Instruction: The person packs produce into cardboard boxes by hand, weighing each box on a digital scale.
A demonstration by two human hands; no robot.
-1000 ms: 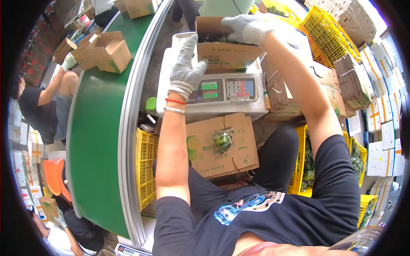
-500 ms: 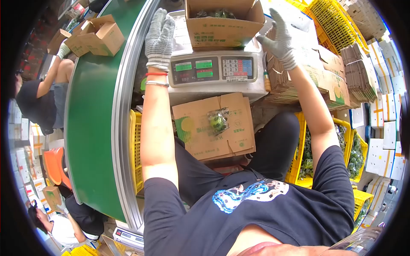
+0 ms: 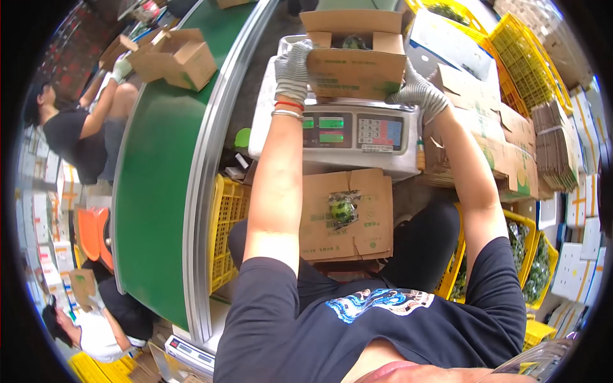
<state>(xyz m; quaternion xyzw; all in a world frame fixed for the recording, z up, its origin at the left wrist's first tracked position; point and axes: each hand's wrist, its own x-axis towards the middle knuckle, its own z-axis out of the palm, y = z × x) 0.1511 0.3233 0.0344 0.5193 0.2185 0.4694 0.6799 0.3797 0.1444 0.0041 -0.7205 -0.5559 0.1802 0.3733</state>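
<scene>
Your left hand (image 3: 292, 67), in a striped grey glove, grips the left end of the box (image 3: 355, 73), its fingers at the upper corner. Your right hand (image 3: 419, 91), gloved alike, is spread against the right end, thumb at the lower corner and fingers up the side. The box is upright between your palms, its top open and far flap raised, with something dark green and shiny inside. It is at the far side of the scale (image 3: 348, 132), behind the lit green readouts and keypad; you cannot tell whether it rests there or is slightly lifted.

Nearer you, flat cardboard (image 3: 313, 236) lies by your legs, a wrapped green packet (image 3: 343, 209) on top. A yellow basket (image 3: 228, 236) stands to its left, beside the green belt (image 3: 156, 210). An open carton (image 3: 182, 64) sits on the belt's far part; across it, a seated person in black (image 3: 73, 137) has a gloved hand near that carton. Lower down, a person in white (image 3: 99, 335) has a hand at a small carton (image 3: 83, 287). To your right are folded cardboard stacks (image 3: 482, 137) and yellow crates (image 3: 539, 271) of green packets.
</scene>
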